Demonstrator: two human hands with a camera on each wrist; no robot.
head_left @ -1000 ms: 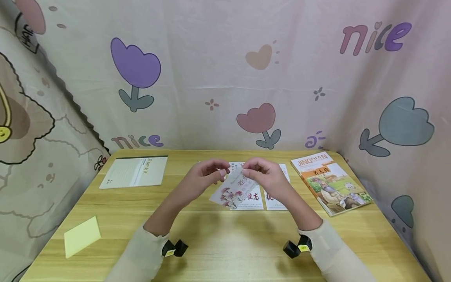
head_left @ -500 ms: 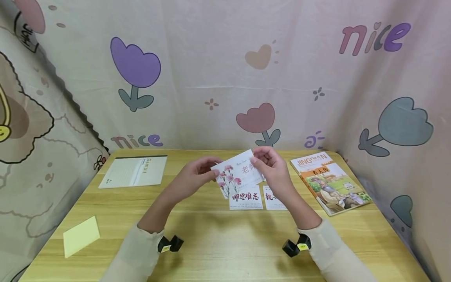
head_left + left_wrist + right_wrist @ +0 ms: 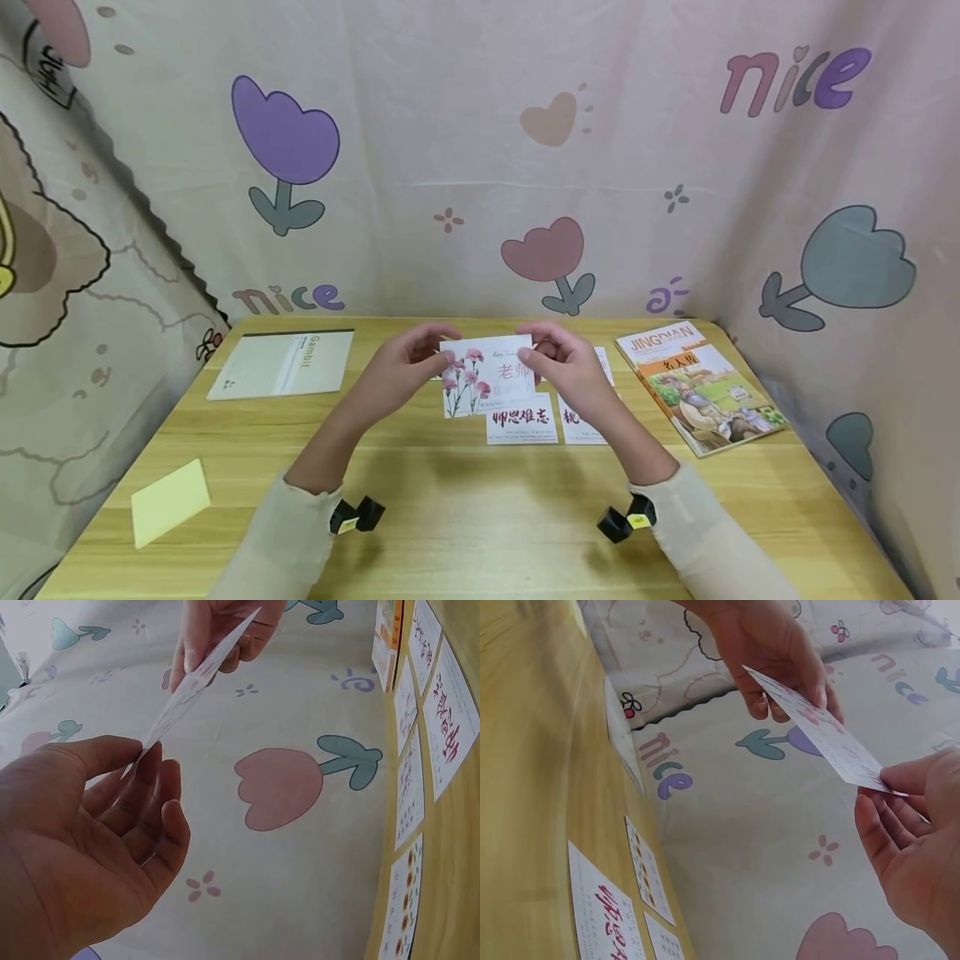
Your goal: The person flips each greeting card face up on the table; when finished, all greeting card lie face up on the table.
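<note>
Card (image 3: 487,375) now levelled, pinched between both hands' grips

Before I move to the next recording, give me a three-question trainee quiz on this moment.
1. True or false: the flower card lies flat on the table.
2. Which hands hold the card? A) left only B) right only C) both
3. Fill in: the illustrated book lies to the person's ____.

Key: 1. False: the left hand and right hand pinch its ends above the table. 2. C. 3. right.
</note>
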